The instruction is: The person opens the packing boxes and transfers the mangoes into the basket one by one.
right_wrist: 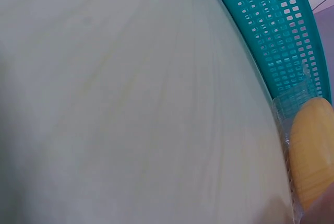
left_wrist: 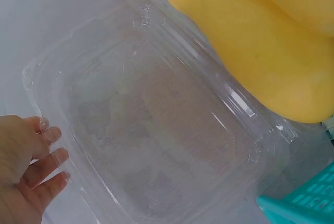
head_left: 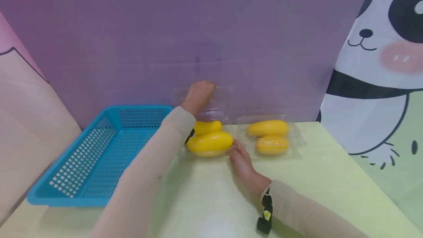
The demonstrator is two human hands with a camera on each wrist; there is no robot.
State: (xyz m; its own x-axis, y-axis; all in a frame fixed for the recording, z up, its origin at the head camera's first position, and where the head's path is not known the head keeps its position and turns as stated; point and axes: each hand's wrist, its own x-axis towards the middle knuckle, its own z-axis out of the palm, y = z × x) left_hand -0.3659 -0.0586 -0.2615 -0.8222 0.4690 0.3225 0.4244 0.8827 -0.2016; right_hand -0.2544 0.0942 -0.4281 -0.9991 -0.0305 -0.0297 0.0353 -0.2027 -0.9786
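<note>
Lid (head_left: 225, 98) stood raised behind two yellow fruits (head_left: 211, 142), long axis left to right — nearer our left grip (head_left: 199, 95), which pinched its upper edge; our right grip's (head_left: 243, 162) hold we couldn't tell.

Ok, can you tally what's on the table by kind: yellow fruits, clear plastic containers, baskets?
Yellow fruits: 4
Clear plastic containers: 2
Blue basket: 1
Total in view: 7
</note>
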